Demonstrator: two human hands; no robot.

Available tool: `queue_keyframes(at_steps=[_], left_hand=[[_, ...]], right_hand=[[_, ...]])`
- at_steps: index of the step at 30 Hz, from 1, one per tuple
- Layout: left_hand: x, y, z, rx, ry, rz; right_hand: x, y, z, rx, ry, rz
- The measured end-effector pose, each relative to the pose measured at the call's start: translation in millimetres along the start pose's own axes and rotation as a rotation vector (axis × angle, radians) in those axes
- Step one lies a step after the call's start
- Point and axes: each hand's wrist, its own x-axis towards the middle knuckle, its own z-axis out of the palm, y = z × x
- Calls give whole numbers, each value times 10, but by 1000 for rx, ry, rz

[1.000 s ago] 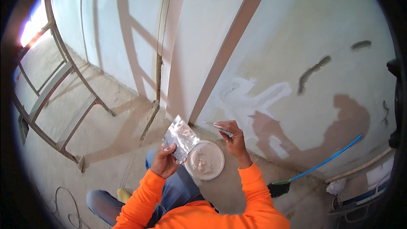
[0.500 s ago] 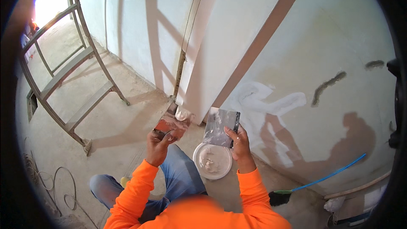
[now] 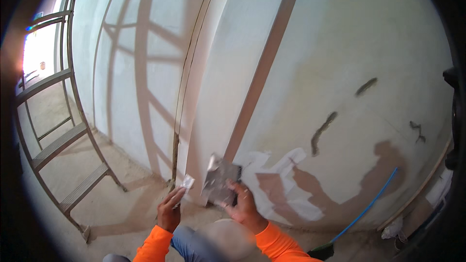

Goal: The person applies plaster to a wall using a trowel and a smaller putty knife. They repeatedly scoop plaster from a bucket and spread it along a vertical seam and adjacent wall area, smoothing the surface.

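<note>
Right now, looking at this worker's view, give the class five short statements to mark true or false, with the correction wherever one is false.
1. The right hand holds a flat grey plate. True.
2. The ladder stands at the right of the picture. False: it stands at the left.
3. The left hand grips the blue stick. False: a small pale piece shows at its fingertips; the stick is at the lower right.
4. Dark marks show on the wall at the right. True.
5. Both sleeves are green. False: they are orange.
</note>
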Motion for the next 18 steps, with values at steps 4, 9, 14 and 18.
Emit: queue_keyframes(at_steps=[4, 9, 14, 18], left_hand=[[-198, -452, -63, -672, 259, -403], [-355, -702, -275, -890, 595, -763], [-164, -649, -523, -923, 713, -729], [-21, -578, -813, -987, 710, -635]], right_hand=[[165, -1037, 512, -198, 14, -352], [678, -2714, 1799, -1175, 113, -1428], [1246, -3646, 2925, -1853, 259, -2050], [1531, -3582, 3285, -2188, 474, -2013]])
